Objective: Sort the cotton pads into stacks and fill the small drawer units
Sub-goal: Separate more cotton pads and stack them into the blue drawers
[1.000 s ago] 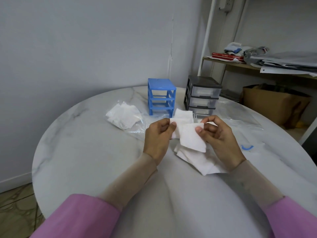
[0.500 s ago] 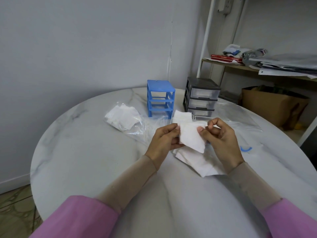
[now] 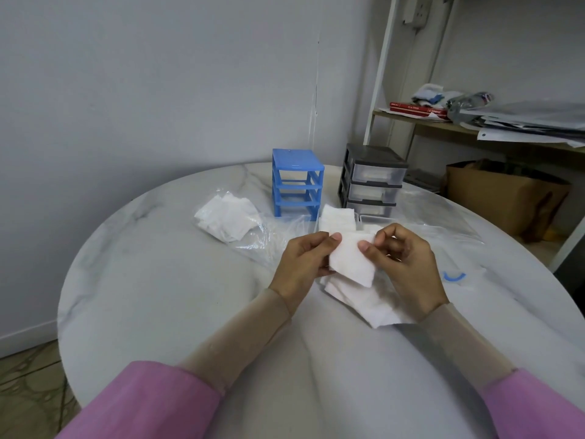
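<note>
Both hands have drawn closer together over the past second, and the pad (image 3: 349,259) between them now sits squarer, its top edge pinched from either side. Left hand (image 3: 304,264) grips the pad's left edge, thumb on top and fingers curled behind; right hand (image 3: 408,264) pinches the upper right corner between thumb and forefinger, the other fingers loosely curled. That looks to me like straightening a single pad before laying it on a stack, so the sorting is still early. Just under the hands, on the marble table (image 3: 158,296), lies a loose pile (image 3: 364,301) of pads, fanned rather than stacked. Beyond the hands, a neater stack (image 3: 337,218) stands in what seems a pulled-out clear drawer, though its rim is hard to make out. Left of that, more pads lie inside a crumpled plastic bag (image 3: 226,218). Farthest off stand the blue unit (image 3: 297,182), its slots bare of drawers, and on its right the grey unit (image 3: 372,180), whose two upper drawers seem to hold something white.
</note>
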Motion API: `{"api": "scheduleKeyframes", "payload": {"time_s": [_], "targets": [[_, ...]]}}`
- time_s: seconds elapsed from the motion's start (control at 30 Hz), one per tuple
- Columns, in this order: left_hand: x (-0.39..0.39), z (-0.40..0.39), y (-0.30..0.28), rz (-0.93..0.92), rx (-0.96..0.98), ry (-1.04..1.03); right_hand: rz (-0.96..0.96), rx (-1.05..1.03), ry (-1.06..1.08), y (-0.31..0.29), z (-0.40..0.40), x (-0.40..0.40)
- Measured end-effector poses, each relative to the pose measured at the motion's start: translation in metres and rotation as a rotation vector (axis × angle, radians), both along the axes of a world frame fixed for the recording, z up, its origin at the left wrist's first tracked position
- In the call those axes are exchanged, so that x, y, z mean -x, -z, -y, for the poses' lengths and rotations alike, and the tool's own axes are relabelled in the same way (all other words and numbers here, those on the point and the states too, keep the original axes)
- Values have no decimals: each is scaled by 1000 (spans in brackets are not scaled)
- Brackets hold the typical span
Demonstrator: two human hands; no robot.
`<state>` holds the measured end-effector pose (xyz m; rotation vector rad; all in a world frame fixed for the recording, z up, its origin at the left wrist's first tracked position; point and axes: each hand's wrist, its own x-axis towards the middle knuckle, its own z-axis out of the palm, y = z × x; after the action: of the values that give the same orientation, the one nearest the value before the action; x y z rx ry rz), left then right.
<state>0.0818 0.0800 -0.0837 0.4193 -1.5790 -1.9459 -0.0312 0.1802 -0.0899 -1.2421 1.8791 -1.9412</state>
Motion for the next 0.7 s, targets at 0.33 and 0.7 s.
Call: {"api": "scheduleKeyframes", "payload": {"time_s": [0.33, 0.7], "targets": [[1, 5, 1, 9, -59, -114, -64, -190, -38, 6, 2, 4], [2, 9, 2, -17, -40, -163, -124, -210, -30, 6, 0, 3]]}}
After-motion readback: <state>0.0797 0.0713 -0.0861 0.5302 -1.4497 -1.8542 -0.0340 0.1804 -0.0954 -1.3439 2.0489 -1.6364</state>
